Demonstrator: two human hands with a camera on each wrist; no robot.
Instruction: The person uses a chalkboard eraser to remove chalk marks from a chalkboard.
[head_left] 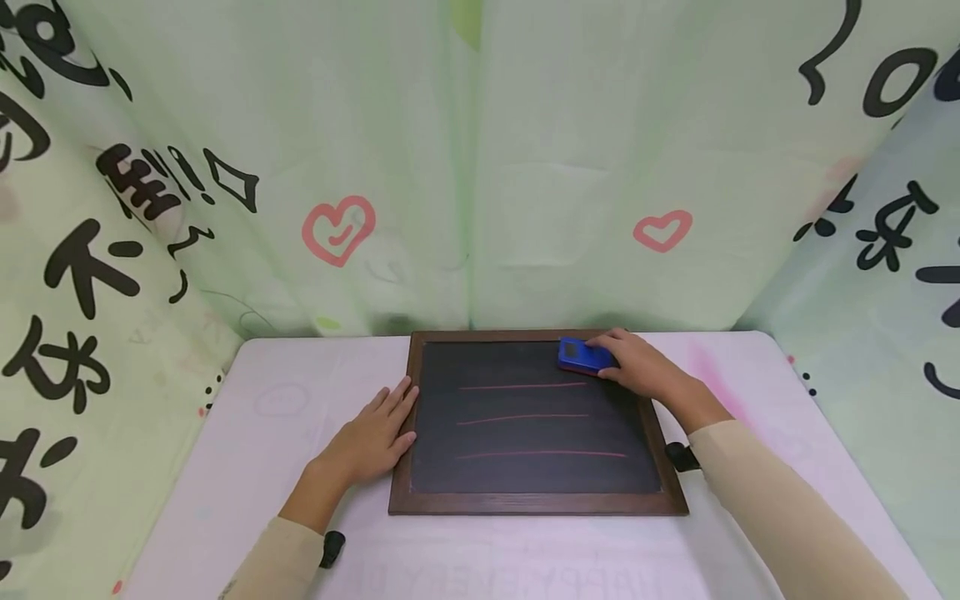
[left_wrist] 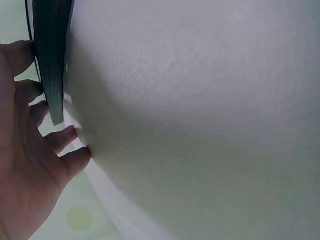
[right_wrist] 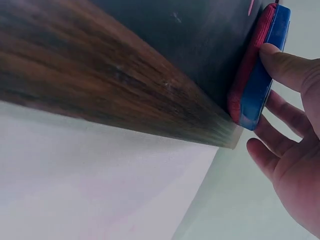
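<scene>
A chalkboard (head_left: 525, 475) in a brown wooden frame lies on the table, with several thin red lines (head_left: 521, 417) across its dark surface. Near the board's upper right corner, my right hand (head_left: 637, 362) grips a blue chalkboard eraser (head_left: 581, 357). The right wrist view shows the eraser's red felt side (right_wrist: 250, 65) against the board and my thumb (right_wrist: 282, 65) on its blue body. My left hand (head_left: 371, 437) rests at the board's left edge, fingers extended and touching the frame. In the left wrist view those fingers (left_wrist: 75, 160) are spread beside the frame (left_wrist: 51, 60).
The table (head_left: 277, 433) has a whitish cover with a pink smear on the right. Pale green curtains (head_left: 540, 183) with black characters and pink hearts hang behind the table and on both sides. A dark wrist device (head_left: 681, 457) sits by the board's right edge.
</scene>
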